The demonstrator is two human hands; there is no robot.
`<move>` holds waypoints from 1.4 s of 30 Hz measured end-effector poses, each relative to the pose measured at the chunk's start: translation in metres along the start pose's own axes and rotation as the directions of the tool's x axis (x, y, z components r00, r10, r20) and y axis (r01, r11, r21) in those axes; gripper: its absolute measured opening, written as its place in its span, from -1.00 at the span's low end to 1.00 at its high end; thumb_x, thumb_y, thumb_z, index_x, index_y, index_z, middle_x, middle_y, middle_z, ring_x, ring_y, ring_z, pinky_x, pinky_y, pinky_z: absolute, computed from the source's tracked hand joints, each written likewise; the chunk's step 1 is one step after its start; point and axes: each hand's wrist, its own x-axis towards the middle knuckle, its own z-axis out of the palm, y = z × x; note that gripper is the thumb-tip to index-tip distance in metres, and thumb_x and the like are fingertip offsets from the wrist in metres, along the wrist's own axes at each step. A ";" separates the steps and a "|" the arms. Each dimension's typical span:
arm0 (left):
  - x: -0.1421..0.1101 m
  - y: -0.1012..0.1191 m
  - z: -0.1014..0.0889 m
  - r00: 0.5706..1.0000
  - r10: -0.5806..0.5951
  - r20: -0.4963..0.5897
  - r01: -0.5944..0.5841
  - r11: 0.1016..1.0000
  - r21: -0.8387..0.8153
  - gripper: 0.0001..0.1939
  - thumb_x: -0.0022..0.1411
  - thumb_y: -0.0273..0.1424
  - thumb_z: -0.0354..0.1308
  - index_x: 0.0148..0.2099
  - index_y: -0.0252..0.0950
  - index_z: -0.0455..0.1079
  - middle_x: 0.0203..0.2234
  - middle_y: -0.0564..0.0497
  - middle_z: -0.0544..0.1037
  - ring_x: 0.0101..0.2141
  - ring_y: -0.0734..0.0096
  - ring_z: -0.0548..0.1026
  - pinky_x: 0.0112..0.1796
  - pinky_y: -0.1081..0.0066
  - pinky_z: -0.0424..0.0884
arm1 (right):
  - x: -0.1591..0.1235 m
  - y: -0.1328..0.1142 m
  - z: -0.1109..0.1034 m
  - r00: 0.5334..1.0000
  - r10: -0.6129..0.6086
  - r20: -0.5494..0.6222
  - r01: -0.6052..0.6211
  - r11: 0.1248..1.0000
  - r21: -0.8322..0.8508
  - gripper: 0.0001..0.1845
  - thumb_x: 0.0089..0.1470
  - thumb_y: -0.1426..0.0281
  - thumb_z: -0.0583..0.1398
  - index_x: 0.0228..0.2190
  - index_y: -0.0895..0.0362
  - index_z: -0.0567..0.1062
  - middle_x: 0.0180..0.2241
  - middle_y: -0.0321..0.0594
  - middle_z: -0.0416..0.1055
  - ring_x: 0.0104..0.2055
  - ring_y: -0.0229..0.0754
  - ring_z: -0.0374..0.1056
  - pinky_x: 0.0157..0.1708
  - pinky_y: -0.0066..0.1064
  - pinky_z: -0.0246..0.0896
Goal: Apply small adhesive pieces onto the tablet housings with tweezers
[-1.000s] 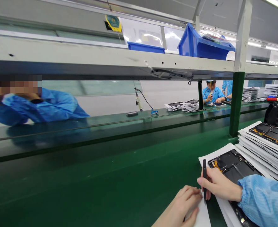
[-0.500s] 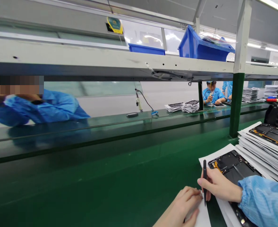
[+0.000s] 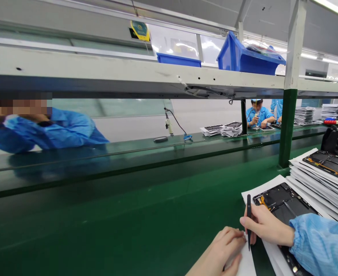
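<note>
My right hand [image 3: 265,226] is closed around black tweezers [image 3: 248,214] held upright, tip down on a white sheet [image 3: 245,263] at the near edge of the green bench. My left hand [image 3: 224,249] lies curled over that sheet, fingertips touching the tweezers' tip; whatever sits between them is too small to make out. Just right of my right hand lies an open tablet chassis [image 3: 283,201] on white paper, partly hidden by my blue sleeve [image 3: 320,239].
A stack of chassis on white sheets [image 3: 324,174] stands at the right. A green post [image 3: 286,126] rises behind it. Blue bins [image 3: 247,55] sit on the overhead shelf. Co-workers in blue coats sit across the conveyor, one at far left [image 3: 42,128], another far back [image 3: 257,115].
</note>
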 end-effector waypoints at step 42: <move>0.003 0.000 0.000 1.000 -0.005 0.010 0.005 1.000 0.017 -0.67 0.23 -0.62 -0.05 -0.01 -0.28 0.35 -0.12 -0.07 0.42 -0.06 0.33 0.38 0.02 0.39 0.36 | 0.001 -0.001 0.000 1.000 -0.001 -0.002 0.001 1.000 0.008 -0.80 0.18 0.31 0.05 -0.45 0.14 0.23 -0.63 -0.33 0.32 -0.67 -0.32 0.31 -0.69 -0.62 0.13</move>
